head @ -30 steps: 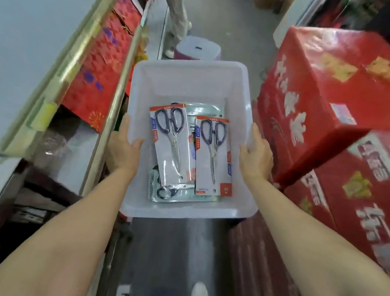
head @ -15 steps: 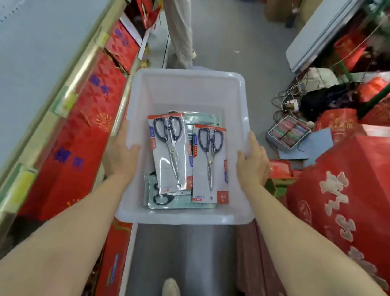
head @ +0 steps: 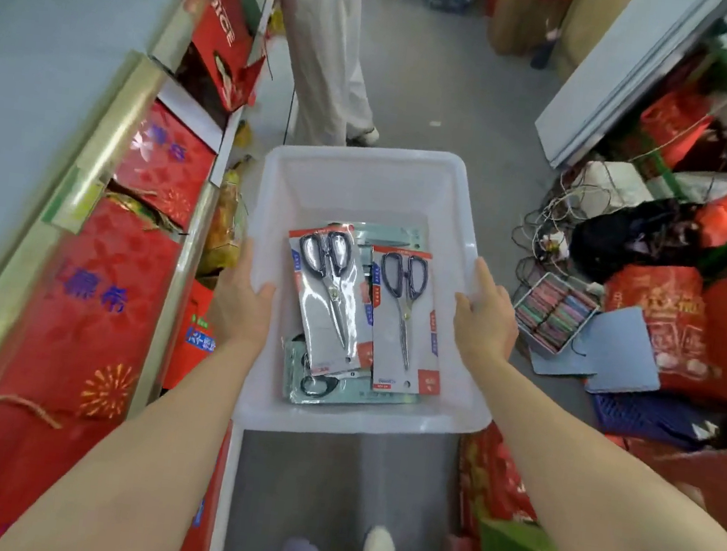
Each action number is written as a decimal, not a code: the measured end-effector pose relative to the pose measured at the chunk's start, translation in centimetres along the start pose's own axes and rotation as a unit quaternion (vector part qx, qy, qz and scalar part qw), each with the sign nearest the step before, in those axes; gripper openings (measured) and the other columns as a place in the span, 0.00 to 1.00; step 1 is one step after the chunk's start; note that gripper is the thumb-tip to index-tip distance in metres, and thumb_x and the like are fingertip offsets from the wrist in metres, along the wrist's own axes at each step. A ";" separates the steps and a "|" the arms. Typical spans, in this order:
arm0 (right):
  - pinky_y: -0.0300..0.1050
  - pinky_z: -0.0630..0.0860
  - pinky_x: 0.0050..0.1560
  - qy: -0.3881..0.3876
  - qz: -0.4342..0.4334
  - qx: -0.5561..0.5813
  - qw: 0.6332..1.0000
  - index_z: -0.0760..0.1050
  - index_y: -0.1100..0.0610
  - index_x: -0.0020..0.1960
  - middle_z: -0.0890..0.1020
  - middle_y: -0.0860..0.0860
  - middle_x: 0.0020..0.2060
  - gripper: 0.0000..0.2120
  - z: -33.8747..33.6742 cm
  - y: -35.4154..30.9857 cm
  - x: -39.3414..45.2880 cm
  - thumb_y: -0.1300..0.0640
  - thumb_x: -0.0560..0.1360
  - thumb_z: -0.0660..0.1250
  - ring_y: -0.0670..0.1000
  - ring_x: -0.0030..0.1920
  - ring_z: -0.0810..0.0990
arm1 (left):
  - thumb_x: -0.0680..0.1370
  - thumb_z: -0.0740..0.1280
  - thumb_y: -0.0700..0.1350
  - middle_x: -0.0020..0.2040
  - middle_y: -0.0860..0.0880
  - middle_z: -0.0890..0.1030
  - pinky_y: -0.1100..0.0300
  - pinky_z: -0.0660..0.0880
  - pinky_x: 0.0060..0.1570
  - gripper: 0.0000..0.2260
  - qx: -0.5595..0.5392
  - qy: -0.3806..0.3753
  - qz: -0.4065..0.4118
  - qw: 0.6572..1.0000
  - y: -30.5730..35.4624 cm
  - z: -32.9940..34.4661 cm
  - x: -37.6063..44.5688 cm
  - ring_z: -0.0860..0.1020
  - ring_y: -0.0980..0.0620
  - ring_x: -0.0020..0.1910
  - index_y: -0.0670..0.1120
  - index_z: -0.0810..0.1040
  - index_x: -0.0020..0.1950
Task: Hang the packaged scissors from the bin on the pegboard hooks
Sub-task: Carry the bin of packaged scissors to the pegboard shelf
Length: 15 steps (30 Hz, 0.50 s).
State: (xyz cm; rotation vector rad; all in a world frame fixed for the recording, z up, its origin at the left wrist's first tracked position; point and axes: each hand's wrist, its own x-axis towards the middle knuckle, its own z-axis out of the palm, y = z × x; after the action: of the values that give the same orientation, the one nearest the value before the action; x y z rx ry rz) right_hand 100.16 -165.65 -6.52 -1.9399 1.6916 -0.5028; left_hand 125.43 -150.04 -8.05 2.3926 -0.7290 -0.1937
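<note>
I carry a white plastic bin (head: 365, 170) in front of me at waist height. My left hand (head: 241, 301) grips its left wall and my right hand (head: 484, 320) grips its right wall. Inside lie several packaged scissors: one white card with black-handled scissors (head: 327, 298) on the left, a second like it (head: 404, 321) on the right, and a pale green pack (head: 338, 391) beneath them. No pegboard or hooks are in view.
A grey shelf top (head: 35, 65) with red gift boxes (head: 90, 287) runs along my left. A person in beige trousers (head: 329, 56) stands just beyond the bin. Red bags, cables (head: 546, 224) and a tray of coloured items (head: 554, 312) clutter the floor at right.
I have walked forward along the aisle with the bin. The big red boxes on the right have dropped behind, and the person ahead is closer. Both hands hold the bin as before.
</note>
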 end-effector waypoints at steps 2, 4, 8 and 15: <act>0.47 0.68 0.46 -0.002 -0.001 -0.012 1.000 0.57 0.43 0.76 0.74 0.53 0.53 0.26 1.4 -1.3 3.9 0.55 0.80 0.59 0.54 0.45 0.72 | 0.78 0.68 0.46 0.63 0.37 0.76 0.47 0.72 0.58 0.31 -0.001 -0.004 -0.009 1.000 0.6 1.8 3.8 0.76 0.37 0.60 0.55 0.60 0.78; 0.47 0.67 0.44 -0.005 0.003 -0.021 1.000 0.57 0.43 0.76 0.72 0.52 0.50 0.26 3.3 -2.5 7.5 0.56 0.80 0.59 0.54 0.43 0.72 | 0.78 0.69 0.44 0.65 0.38 0.76 0.46 0.71 0.60 0.31 -0.009 -0.010 -0.009 1.000 1.1 3.7 7.8 0.74 0.37 0.63 0.54 0.62 0.78; 0.48 0.69 0.44 -0.001 0.033 -0.030 0.999 0.57 0.43 0.76 0.73 0.52 0.49 0.26 8.3 -3.6 14.6 0.55 0.80 0.59 0.55 0.42 0.73 | 0.79 0.67 0.45 0.63 0.39 0.76 0.49 0.71 0.58 0.30 -0.006 -0.033 -0.009 0.999 1.8 8.2 15.9 0.75 0.39 0.60 0.57 0.60 0.79; 0.46 0.67 0.44 -0.016 0.087 -0.038 0.995 0.56 0.42 0.76 0.73 0.52 0.49 0.27 15.5 -4.4 24.8 0.54 0.81 0.59 0.54 0.42 0.71 | 0.80 0.66 0.44 0.65 0.40 0.76 0.49 0.70 0.61 0.29 0.027 -0.067 0.004 0.997 2.2 16.3 27.3 0.73 0.37 0.64 0.54 0.60 0.79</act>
State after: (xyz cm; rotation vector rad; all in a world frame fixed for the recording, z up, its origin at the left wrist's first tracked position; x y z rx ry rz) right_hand 116.51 -187.64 -17.63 -1.8197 1.8633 -0.3443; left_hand 142.32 -174.94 -18.59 2.4457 -0.8138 -0.3384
